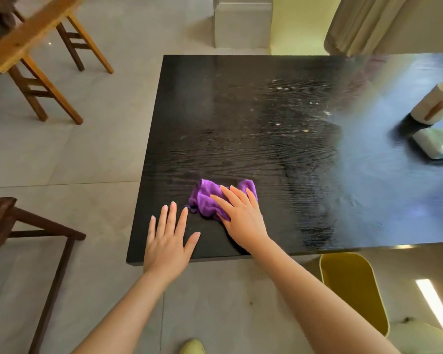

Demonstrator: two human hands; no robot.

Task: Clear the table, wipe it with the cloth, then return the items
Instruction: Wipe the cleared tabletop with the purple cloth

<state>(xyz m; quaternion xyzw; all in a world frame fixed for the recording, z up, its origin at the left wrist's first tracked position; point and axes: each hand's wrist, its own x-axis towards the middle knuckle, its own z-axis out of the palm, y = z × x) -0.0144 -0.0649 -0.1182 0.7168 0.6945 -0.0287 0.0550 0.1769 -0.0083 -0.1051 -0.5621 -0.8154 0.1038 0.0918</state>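
A crumpled purple cloth (207, 198) lies on the black wooden table (241, 111) near its front left corner. My right hand (241, 215) presses flat on the cloth, fingers spread over it. Flat on the bare tabletop just left of the cloth rests my left hand (168, 238), fingers apart and holding nothing. Wet streaks and pale specks show across the middle of the table. At the far right edge stand a cream cylindrical container with a wooden handle (436, 103) and a white and green tissue pack (437, 143).
A light wooden stool (36, 47) stands on the tiled floor at the upper left, and a dark wooden chair (16, 226) at the lower left. A yellow bin (353, 284) sits under the table's front edge. A curtain (363, 21) hangs behind.
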